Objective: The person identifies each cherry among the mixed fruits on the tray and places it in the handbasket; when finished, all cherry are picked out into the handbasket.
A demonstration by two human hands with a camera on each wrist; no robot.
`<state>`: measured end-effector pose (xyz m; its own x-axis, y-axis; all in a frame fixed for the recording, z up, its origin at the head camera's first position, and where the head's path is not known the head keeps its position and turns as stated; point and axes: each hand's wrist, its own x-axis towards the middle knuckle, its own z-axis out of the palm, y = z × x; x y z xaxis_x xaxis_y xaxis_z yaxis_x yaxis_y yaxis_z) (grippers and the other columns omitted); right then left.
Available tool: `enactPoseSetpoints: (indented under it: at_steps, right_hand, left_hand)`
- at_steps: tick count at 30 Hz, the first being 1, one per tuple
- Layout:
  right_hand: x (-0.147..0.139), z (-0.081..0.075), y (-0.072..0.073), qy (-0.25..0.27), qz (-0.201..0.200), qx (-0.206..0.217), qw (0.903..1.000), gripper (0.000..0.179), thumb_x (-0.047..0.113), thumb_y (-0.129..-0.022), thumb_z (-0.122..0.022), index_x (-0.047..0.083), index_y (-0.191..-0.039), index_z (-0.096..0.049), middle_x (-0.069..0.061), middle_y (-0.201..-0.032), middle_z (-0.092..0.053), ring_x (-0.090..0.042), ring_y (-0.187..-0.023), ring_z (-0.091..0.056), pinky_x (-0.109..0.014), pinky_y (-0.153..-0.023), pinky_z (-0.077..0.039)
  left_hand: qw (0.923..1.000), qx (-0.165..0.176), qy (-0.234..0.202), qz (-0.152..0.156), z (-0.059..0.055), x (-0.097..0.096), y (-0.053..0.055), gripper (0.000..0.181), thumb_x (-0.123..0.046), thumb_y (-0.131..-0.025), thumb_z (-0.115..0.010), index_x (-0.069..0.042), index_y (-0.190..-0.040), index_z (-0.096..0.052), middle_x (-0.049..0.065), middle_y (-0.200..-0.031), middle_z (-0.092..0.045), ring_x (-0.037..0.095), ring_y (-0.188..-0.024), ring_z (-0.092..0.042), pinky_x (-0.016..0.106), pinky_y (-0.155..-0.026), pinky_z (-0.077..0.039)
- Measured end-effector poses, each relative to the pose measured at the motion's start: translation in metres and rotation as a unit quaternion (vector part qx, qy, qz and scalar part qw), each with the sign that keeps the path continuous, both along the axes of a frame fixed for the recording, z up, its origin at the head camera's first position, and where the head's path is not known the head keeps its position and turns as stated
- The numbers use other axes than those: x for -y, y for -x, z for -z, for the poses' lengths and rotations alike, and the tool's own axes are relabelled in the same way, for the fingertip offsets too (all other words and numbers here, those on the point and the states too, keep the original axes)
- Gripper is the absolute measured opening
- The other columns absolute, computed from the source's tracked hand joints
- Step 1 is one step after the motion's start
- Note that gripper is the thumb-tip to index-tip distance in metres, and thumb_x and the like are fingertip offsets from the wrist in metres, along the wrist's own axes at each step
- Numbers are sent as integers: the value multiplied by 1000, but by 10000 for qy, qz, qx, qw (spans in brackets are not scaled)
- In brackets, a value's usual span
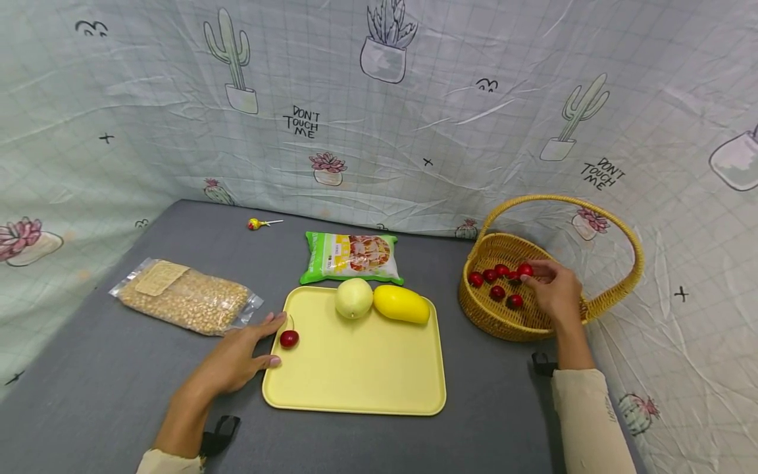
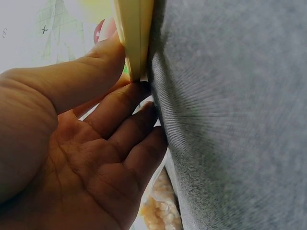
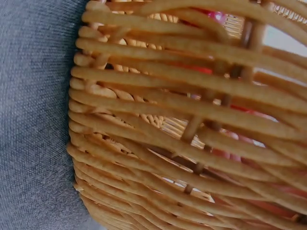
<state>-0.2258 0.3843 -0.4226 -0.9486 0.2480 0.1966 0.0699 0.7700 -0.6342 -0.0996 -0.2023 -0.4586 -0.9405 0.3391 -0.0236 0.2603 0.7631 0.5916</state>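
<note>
My left hand (image 1: 233, 362) rests against the left edge of a yellow tray (image 1: 355, 382); its thumb and forefinger are spread apart at the rim. In the left wrist view the thumb touches the tray's rim (image 2: 133, 38) and the other fingers reach down to the cloth. On the tray lie a dark red cherry (image 1: 289, 339) with a stem, a pale green round fruit (image 1: 354, 298) and a yellow mango (image 1: 401, 304). Inside a wicker basket (image 1: 503, 326), my right hand (image 1: 556, 289) pinches a red cherry (image 1: 525, 269) above several others. Basket weave (image 3: 168, 100) hides this hand's fingers in the right wrist view.
A clear bag of corn kernels (image 1: 183, 296) lies left of the tray. Behind the tray is a green-and-white food packet (image 1: 353, 257), with a lollipop (image 1: 254, 224) farther back. The basket's tall handle (image 1: 556, 197) arches over its opening. A printed cloth wall closes the back.
</note>
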Motion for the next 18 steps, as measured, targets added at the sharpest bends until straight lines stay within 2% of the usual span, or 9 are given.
enactPoseSetpoints:
  at_steps: [8, 15, 18]
  right_hand:
    - [1, 1, 3, -302, -81, 474, 9984, 35, 17, -100, -76, 5, -133, -73, -23, -122, -74, -31, -97, -63, -33, -74, -47]
    - [2, 1, 6, -332, -279, 938, 9946, 36, 16, -100, -76, 1, -133, -71, -28, -124, -71, -39, -100, -67, -32, -70, -49]
    - [1, 4, 8, -496, -373, 1003, 9930, 36, 17, -99, -76, 2, -131, -73, -28, -122, -72, -42, -103, -67, -38, -73, -52]
  left_hand:
    - [10000, -40, -42, -18, 0, -1, -1, 80, -17, -87, -86, -2, -157, -51, 32, -158, -47, 55, -144, -49, 70, -110, -45]
    - [9999, -117, -84, -24, 1, -2, -2, 78, -15, -87, -85, -2, -156, -51, 30, -158, -48, 53, -144, -49, 68, -111, -46]
    - [9999, -141, -55, -6, 2, -2, -2, 78, -16, -87, -86, -2, -156, -52, 29, -158, -49, 52, -144, -50, 68, -111, -46]
